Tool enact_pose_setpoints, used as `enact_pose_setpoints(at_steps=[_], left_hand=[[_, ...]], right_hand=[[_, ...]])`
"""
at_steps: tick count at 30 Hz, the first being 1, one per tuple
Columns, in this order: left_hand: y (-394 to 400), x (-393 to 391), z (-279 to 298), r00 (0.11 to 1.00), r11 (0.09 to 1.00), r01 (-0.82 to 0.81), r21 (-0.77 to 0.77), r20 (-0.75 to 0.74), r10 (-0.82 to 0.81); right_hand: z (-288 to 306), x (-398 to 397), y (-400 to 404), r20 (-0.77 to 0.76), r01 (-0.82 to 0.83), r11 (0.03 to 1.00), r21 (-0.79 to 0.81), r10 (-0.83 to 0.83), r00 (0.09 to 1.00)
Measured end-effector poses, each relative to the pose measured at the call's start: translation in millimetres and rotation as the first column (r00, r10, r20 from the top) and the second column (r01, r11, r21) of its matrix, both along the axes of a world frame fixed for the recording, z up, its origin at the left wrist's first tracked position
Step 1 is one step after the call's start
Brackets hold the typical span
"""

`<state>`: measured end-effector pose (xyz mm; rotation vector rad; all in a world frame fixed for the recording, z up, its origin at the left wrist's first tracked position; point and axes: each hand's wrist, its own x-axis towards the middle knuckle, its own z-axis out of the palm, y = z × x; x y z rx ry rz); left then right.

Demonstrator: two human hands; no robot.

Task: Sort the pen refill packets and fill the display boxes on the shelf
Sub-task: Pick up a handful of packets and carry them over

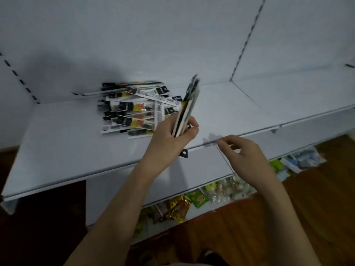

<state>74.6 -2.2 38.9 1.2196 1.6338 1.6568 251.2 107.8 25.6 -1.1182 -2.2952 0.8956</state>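
White steel shelf (67,143) carried a loose pile of black-yellow refill packets (134,110). Left hand (172,139) clamped an upright bundle of packets (187,106); right hand (244,152) hovered empty, fingers loosely curled. Best squaring bundle edges before boxing; no display box visible.

White back panel (134,35), wood floor (317,208), dim light.

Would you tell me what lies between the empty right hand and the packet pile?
In the head view, the left hand gripping a packet bundle sits between right hand and pile.
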Motion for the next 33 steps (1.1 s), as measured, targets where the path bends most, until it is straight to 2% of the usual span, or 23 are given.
enact_pose_setpoints(at_steps=[3,6,12,18,21,26,30,33], left_hand=[[24.7,37.4,-4.5,0.993,0.996,0.089,0.017,0.076,-0.090],[55.0,84.3,-19.8,0.968,0.974,0.224,-0.030,0.125,-0.219],[112.0,193.3,-59.9,0.941,0.925,0.336,-0.175,0.101,-0.323],[163.6,303.3,-81.2,0.877,0.827,0.474,-0.301,0.086,-0.472],[184.4,342.0,-87.4,0.840,0.777,0.527,-0.345,0.072,-0.538],[237.3,383.7,-100.7,0.815,0.739,0.545,-0.396,0.042,-0.578],[307.4,408.7,-119.3,0.791,0.697,0.580,-0.422,0.088,-0.606],[370.9,438.5,-127.1,0.765,0.673,0.617,-0.408,0.112,-0.634]], right_hand=[[-13.4,52.5,3.5,0.061,0.098,0.994,-0.049,-0.095,0.994],[-30.7,109.0,11.8,0.111,0.186,0.981,-0.054,-0.179,0.978],[-69.4,242.0,19.0,0.268,0.370,0.917,-0.150,-0.323,0.908],[-90.1,365.1,27.0,0.363,0.510,0.829,-0.228,-0.414,0.835],[-94.1,400.6,39.9,0.385,0.561,0.778,-0.281,-0.445,0.809],[-100.7,428.0,85.0,0.345,0.573,0.757,-0.314,-0.472,0.812],[-107.4,450.4,140.9,0.372,0.588,0.748,-0.306,-0.475,0.798],[-105.6,479.2,190.5,0.415,0.642,0.715,-0.278,-0.513,0.751]])
